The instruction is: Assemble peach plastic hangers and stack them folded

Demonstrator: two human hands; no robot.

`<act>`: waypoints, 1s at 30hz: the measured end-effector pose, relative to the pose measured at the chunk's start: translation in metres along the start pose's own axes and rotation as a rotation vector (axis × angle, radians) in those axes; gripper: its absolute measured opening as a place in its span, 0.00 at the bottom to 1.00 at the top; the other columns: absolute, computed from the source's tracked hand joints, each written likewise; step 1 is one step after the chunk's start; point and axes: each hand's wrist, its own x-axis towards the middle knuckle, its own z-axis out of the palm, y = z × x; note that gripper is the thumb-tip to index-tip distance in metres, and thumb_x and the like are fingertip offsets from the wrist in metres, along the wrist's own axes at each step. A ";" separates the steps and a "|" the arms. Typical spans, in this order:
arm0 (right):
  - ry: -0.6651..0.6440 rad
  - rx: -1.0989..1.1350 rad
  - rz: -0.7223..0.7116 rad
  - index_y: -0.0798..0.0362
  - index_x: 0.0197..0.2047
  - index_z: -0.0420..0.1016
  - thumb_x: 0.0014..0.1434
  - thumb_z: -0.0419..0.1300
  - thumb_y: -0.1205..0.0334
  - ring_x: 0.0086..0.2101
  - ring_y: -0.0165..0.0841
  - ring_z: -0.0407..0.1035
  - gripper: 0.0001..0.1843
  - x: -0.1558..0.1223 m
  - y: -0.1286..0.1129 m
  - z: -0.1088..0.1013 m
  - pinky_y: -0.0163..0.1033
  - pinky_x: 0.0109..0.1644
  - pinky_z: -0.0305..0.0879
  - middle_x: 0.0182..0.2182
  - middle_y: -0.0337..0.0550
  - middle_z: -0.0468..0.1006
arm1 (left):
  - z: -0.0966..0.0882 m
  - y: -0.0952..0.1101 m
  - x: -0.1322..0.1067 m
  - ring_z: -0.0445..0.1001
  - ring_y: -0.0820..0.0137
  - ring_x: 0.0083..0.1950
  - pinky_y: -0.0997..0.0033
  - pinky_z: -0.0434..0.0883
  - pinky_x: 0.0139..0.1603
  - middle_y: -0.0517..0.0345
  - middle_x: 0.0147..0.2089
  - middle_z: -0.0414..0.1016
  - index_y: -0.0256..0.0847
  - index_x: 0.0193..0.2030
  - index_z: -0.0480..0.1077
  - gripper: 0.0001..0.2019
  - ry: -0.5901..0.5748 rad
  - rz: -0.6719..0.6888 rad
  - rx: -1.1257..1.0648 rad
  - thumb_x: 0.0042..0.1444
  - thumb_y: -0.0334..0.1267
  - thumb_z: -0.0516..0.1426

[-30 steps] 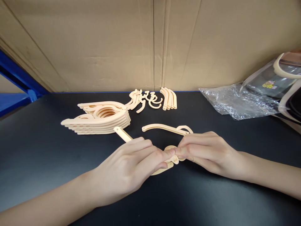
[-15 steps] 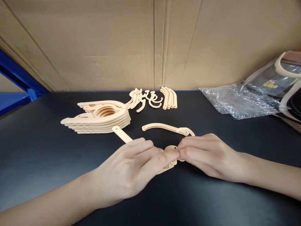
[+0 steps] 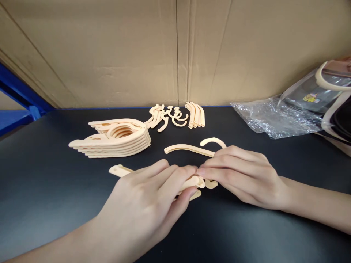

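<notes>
My left hand is closed around cream plastic hanger arms, one end sticking out past its knuckles on the left. Their rounded ends show between thumb and index finger. Fingers of my right hand are pinched at the same joint, touching the left fingertips. A curved hanger hook rises from behind the right hand; its base is hidden by the fingers. Under the right fingertips a small rounded piece shows. Just beyond both hands a loose hanger arm lies on the table, its right end covered.
A stack of folded hangers sits at left. Behind it lie loose hooks and several curved arms. Clear plastic bags rest at the right, a cardboard wall stands behind, and a blue frame is at far left.
The hook by my right hand has turned upward and shows more of its curve. The arms in my left hand have tilted, their far end shifting left and down.
</notes>
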 end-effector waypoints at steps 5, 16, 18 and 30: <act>0.146 -0.051 0.070 0.50 0.46 0.74 0.61 0.59 0.73 0.42 0.36 0.72 0.11 -0.002 0.004 -0.002 0.42 0.45 0.70 0.41 0.45 0.80 | -0.002 -0.004 -0.003 0.71 0.76 0.26 0.76 0.65 0.24 0.67 0.30 0.73 0.43 0.43 0.68 0.05 -0.094 -0.216 -0.169 0.65 0.34 0.52; -0.136 0.077 0.422 0.52 0.48 0.74 0.67 0.55 0.61 0.41 0.35 0.70 0.10 -0.005 0.028 0.013 0.45 0.48 0.67 0.42 0.44 0.78 | 0.007 -0.011 0.000 0.65 0.77 0.18 0.84 0.63 0.14 0.67 0.23 0.67 0.44 0.43 0.67 0.05 -0.205 -0.619 -0.828 0.62 0.40 0.54; -0.175 0.062 0.453 0.52 0.47 0.75 0.67 0.56 0.58 0.39 0.35 0.70 0.10 -0.006 0.029 0.015 0.45 0.48 0.66 0.40 0.42 0.79 | 0.007 -0.013 0.001 0.67 0.78 0.20 0.84 0.66 0.15 0.64 0.30 0.71 0.44 0.45 0.66 0.08 -0.228 -0.699 -0.999 0.62 0.42 0.55; -0.227 -0.034 0.434 0.56 0.46 0.75 0.70 0.48 0.64 0.40 0.35 0.67 0.14 -0.006 0.027 0.015 0.43 0.44 0.66 0.40 0.45 0.75 | 0.007 -0.022 0.004 0.69 0.78 0.28 0.81 0.75 0.22 0.62 0.39 0.71 0.45 0.49 0.66 0.13 -0.457 -0.917 -1.389 0.61 0.44 0.60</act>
